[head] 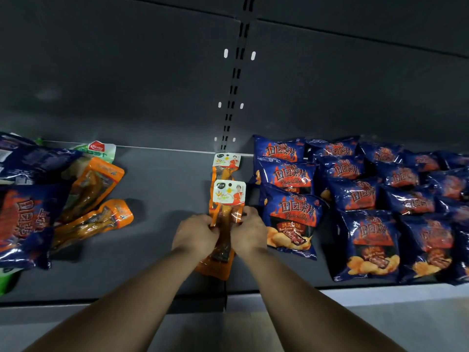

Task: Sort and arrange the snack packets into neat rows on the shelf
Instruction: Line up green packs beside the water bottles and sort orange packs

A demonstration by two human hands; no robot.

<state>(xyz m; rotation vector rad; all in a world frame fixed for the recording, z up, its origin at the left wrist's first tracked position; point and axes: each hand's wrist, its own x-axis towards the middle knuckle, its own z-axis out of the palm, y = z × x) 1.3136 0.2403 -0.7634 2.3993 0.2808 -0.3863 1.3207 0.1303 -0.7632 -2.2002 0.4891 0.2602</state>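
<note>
Both your hands hold one orange snack packet (223, 224) at the middle of the dark shelf (162, 189): your left hand (195, 236) pinches its left edge, your right hand (247, 232) grips its right edge, fingers curled round the wrapper. The packet lies lengthwise, its white header card pointing toward the back wall, overlapping a second orange packet (226, 165) just behind it. To your right, blue chip bags (360, 199) lie in overlapping rows, the nearest bag just beside your right hand. To your left, a loose pile (58, 196) mixes blue chip bags, orange packets and a green-and-white packet (97, 149) at the back.
</note>
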